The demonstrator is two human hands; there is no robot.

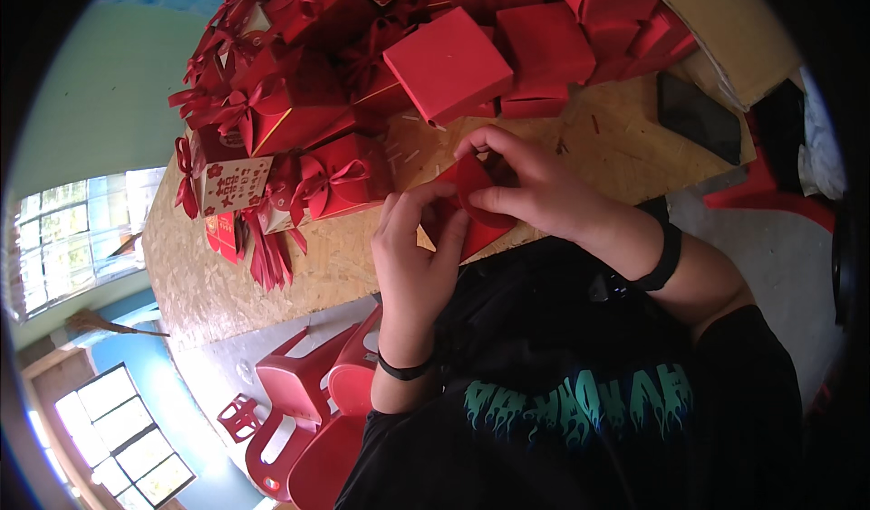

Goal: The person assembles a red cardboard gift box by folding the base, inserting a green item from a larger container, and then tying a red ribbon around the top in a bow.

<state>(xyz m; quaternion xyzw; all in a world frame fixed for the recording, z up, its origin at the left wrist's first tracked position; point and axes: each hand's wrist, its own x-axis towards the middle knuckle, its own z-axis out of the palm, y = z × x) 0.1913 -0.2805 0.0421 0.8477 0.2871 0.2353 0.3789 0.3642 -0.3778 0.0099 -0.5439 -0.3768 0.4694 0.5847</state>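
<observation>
A small red gift box point(485, 239) sits at the near edge of the wooden table, between my two hands. My left hand point(415, 233) grips its left side, with the thumb and fingers bent over the top flaps. From the right, my right hand point(530, 184) pinches a curved flap with thumb and index finger. The fingers cover part of the box top. Just beyond my hands stands a plain red box point(449, 66), closed and without ribbon. To the left is a red box with a tied ribbon bow point(337, 176).
Red boxes with bows point(290, 93) are piled at the far left, plain ones point(544, 48) at the far right. Loose red ribbons point(269, 256) hang over the left edge. A dark phone-like slab point(698, 118) lies right, near a cardboard carton point(725, 20). Red chairs point(294, 383) stand below left.
</observation>
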